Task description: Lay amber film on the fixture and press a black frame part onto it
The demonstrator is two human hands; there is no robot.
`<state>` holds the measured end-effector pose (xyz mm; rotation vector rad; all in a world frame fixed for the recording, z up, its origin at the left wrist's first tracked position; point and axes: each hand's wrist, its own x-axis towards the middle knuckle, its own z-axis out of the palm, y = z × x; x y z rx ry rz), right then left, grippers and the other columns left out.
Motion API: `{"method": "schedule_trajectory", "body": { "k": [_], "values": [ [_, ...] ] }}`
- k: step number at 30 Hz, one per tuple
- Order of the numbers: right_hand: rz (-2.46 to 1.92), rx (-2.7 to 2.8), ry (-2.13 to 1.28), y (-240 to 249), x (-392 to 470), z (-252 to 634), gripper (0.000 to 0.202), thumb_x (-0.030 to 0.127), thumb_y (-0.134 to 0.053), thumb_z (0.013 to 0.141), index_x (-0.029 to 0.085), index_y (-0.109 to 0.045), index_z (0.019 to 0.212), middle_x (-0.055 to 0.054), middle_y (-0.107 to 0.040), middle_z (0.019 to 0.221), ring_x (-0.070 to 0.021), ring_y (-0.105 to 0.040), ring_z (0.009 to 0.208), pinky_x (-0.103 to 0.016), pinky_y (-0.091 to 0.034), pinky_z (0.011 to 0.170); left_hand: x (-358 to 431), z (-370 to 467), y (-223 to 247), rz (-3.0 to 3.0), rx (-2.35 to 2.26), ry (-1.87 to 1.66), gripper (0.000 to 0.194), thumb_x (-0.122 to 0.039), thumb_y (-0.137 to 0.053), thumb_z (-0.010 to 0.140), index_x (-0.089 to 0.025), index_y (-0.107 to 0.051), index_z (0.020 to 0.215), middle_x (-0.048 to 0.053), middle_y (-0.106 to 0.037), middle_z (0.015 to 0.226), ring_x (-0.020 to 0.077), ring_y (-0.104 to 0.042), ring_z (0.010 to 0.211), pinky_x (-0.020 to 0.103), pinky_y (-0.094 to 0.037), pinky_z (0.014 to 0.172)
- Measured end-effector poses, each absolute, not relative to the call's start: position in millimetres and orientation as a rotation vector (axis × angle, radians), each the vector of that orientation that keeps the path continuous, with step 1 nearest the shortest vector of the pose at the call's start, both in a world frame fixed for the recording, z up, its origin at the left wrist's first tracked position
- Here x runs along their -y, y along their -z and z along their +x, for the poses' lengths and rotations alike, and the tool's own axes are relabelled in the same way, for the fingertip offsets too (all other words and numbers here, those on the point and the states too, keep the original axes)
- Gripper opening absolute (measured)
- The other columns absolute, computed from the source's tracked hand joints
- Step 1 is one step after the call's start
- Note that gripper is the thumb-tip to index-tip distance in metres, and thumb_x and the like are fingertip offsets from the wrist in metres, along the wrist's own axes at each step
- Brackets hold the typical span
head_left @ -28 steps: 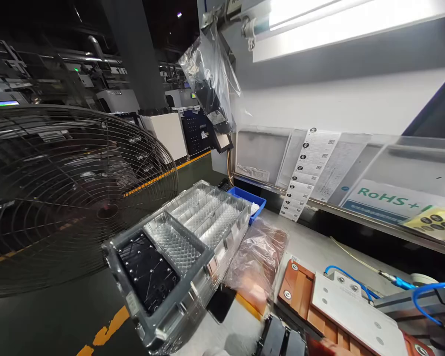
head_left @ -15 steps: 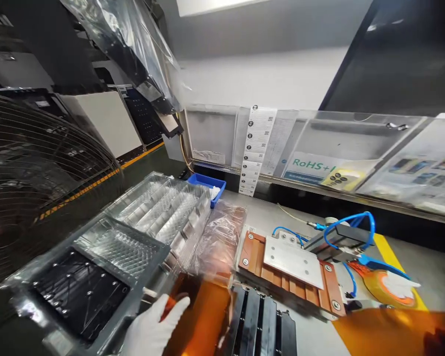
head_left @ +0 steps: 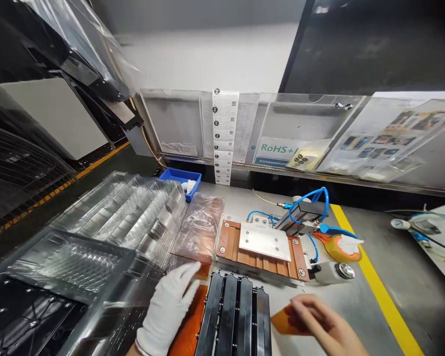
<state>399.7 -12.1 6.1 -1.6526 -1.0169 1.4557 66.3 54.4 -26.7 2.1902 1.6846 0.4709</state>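
My left hand point(head_left: 167, 307), in a white glove, lies with fingers spread on an amber film sheet point(head_left: 187, 330), between a stack of clear plastic trays point(head_left: 107, 232) and a row of black ribbed parts point(head_left: 237, 316). My bare right hand point(head_left: 321, 324) is at the bottom right of those parts, with its fingers pinched on a small piece of orange film point(head_left: 282, 321); it is blurred. Just behind the black parts sits a copper-coloured fixture with a metal plate point(head_left: 261, 244).
A crumpled clear bag point(head_left: 200, 227) lies between the trays and the fixture. Blue air hoses point(head_left: 307, 202), a tape roll point(head_left: 341, 247) and a metal cylinder point(head_left: 333, 272) are right of the fixture. A blue bin point(head_left: 181, 178) stands at the back. A yellow line point(head_left: 378, 287) crosses the bench.
The view has swung right and down, away from the fan. My gloved left hand has come into view on the amber sheet. My right hand now shows with a smaller piece of orange film.
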Motion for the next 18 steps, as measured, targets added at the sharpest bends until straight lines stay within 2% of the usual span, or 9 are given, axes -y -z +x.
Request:
{"method": "schedule_trajectory", "body": {
  "k": [3,6,9,11,14,18],
  "values": [
    [-1.567,1.305,-1.573,-4,7,367,0.043,0.063,-0.053,0.085,0.021,-0.062,0.083,-0.004,-0.073,0.077,-0.0198,-0.068,0.073,-0.028,-0.054,0.068,-50,107,-6,1.749,-1.256,-0.251,0.024,-0.042,-0.060,0.086,-0.034,-0.074,0.103,-0.004,-0.076,0.103,0.0156,-0.068,0.097,0.022,-0.049,0.089],
    [-1.527,1.505,-1.602,3,4,347,0.038,0.056,-0.050,0.089,0.020,-0.061,0.083,-0.004,-0.071,0.074,-0.0176,-0.065,0.069,-0.025,-0.048,0.062,-46,140,-27,1.666,-1.084,-0.066,0.020,-0.036,-0.065,0.080,-0.028,-0.078,0.092,-0.001,-0.078,0.089,0.0163,-0.068,0.083,0.021,-0.046,0.074],
    [-1.515,1.536,-1.632,6,1,341,0.034,0.052,-0.050,0.089,0.020,-0.061,0.084,-0.003,-0.071,0.072,-0.0162,-0.064,0.067,-0.023,-0.044,0.059,-45,155,-31,1.662,-1.134,0.006,0.021,-0.031,-0.062,0.077,-0.020,-0.079,0.078,0.001,-0.074,0.072,0.0139,-0.062,0.067,0.022,-0.038,0.059],
    [-1.520,1.537,-1.662,5,-2,345,0.034,0.053,-0.052,0.088,0.020,-0.061,0.088,-0.003,-0.071,0.073,-0.0162,-0.064,0.066,-0.024,-0.044,0.058,-47,156,-28,1.676,-1.173,0.013,0.022,-0.031,-0.060,0.076,-0.019,-0.077,0.071,0.000,-0.070,0.065,0.0122,-0.057,0.061,0.022,-0.035,0.055],
    [-1.578,1.533,-1.684,5,-3,364,0.041,0.060,-0.052,0.085,0.021,-0.059,0.092,-0.003,-0.070,0.075,-0.0172,-0.063,0.065,-0.026,-0.044,0.060,-55,153,-24,1.672,-1.222,-0.076,0.021,-0.030,-0.058,0.074,-0.019,-0.072,0.065,-0.002,-0.065,0.062,0.0115,-0.053,0.061,0.022,-0.037,0.058],
    [-1.616,1.058,-1.689,14,0,400,0.052,0.073,-0.048,0.082,0.022,-0.056,0.080,-0.001,-0.067,0.068,-0.0175,-0.062,0.065,-0.028,-0.043,0.062,-83,148,-28,1.335,-1.341,-0.260,0.025,-0.041,-0.058,0.073,-0.017,-0.064,0.069,-0.005,-0.053,0.058,0.0104,-0.046,0.051,0.023,-0.038,0.050]
  ]
}}
